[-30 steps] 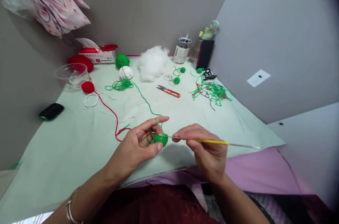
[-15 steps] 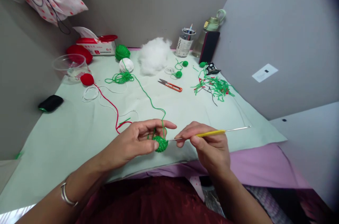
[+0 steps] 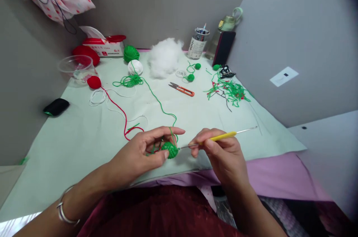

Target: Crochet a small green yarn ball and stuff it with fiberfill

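Between thumb and fingers, my left hand [image 3: 145, 151] pinches a small green crocheted piece [image 3: 169, 150]. Green yarn [image 3: 159, 100] runs from a loose tangle at the back, over my raised left index finger, and down to the piece. My right hand [image 3: 220, 151] grips a crochet hook [image 3: 223, 136] by its yellow handle, closed like a pen hold. The hook's inner metal tip meets the right edge of the crochet, with a small loop there; its other metal end points right, clear of my hand.
Orange thread snips [image 3: 181, 89] lie mid-table. Behind them sit white stuffing [image 3: 165, 58], a pen cup [image 3: 198, 44] and a phone [image 3: 223, 48] leaning on a bottle. Green yarn scraps [image 3: 233, 91] lie right. A red yarn ball [image 3: 94, 82] and clear tub [image 3: 77, 67] stand left.
The hook has drawn slightly away to the right from the crocheted piece, and its handle has turned in my right hand. My left hand still holds the piece; the whole view has shifted slightly.
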Available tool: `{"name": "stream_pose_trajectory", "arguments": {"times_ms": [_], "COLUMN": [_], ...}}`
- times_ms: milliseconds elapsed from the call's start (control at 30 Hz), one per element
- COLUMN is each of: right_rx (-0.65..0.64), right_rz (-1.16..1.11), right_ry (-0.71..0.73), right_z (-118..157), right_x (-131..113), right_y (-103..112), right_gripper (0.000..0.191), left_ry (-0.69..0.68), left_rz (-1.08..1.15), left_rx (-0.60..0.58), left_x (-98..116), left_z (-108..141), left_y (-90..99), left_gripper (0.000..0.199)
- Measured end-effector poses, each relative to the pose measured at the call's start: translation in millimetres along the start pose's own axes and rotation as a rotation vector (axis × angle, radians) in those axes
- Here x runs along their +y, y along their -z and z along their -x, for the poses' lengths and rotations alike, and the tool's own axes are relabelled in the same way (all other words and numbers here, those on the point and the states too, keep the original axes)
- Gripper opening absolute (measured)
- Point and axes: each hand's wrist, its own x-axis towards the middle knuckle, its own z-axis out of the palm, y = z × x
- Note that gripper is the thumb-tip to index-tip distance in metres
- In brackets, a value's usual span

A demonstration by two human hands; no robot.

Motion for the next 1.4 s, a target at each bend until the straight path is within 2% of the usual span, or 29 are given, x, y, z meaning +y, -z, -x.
{"name": "stream_pose_trajectory", "arguments": {"times_ms": [133, 267, 633, 767, 900, 967, 1100, 1167, 1400], "right_rx": [0.015, 0.017, 0.044, 0.051, -0.004, -0.011, 0.038, 0.045, 0.024], "right_rz": [0.006, 0.019, -0.015, -0.057, -0.102, -0.031, 0.292, 0.358, 0.098], "right_ry": [0.05, 0.082, 0.072, 0.027, -0.005, 0.07, 0.309, 0.352, 0.203], "right_z": [-2.2, -3.7, -6.1, -8.2, -6.5, -4.2, 1.2, 2.7, -3.6], "right_x": [2.9, 5.6, 4.5, 3.5, 9.0, 12.4, 15.9, 17.3, 24.1], "right_y": [-0.9, -2.3, -2.1, -3.3, -5.4, -7.0, -10.0, -10.4, -5.4], "right_gripper": [0.01, 0.01, 0.011, 0.013, 0.013, 0.013, 0.014, 0.015, 0.015], "left_ry": [-0.003, 0.015, 0.105, 0.086, 0.049, 0.032, -0.015, -0.022, -0.07], "left_rz": [0.323, 0.519, 0.646, 0.593, 0.455, 0.416, 0.318, 0.257, 0.041], "left_rx": [-0.056, -0.086, -0.129, -0.077, -0.001, 0.013, 0.106, 0.149, 0.189], "left_x": [-13.1, -19.9, -16.6, -14.2, -14.3, -14.9, -14.5, -13.7, -13.0], "left_z": [-1.7, -6.6, -7.4, -7.3, -7.9, -8.6, -10.1, -10.4, -9.8], "left_y": [-3.4, -7.3, -5.0, -7.1, -11.3, -14.2, -19.6, -20.8, -16.4], "left_gripper": [0.039, 0.04, 0.038, 0.037, 0.038, 0.043, 0.052, 0.053, 0.047]}}
